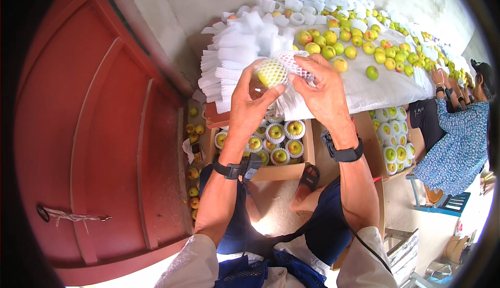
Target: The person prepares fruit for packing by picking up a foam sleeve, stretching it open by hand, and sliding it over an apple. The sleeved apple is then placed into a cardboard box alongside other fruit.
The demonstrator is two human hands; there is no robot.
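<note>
Above the table's near edge, my left hand [246,94] grips a yellow-green apple [271,73] with white foam netting over it. The fingers of my right hand [325,91] are closed on a white foam net sleeve [295,61] right beside that apple. Whether the sleeve and the netting on the apple are one piece I cannot tell. Just beyond my left hand lies a heap of flat white foam net sleeves [234,54]. Below my hands stands a cardboard box [278,172] of netted apples [295,128].
Loose apples [328,38] cover the white-sheeted table [359,87], with more foam sleeves along the wall. A second box of netted apples [401,154] stands at right, near a co-worker in a blue patterned top [450,147]. A red door [104,132] is at left; apples [194,202] line its foot.
</note>
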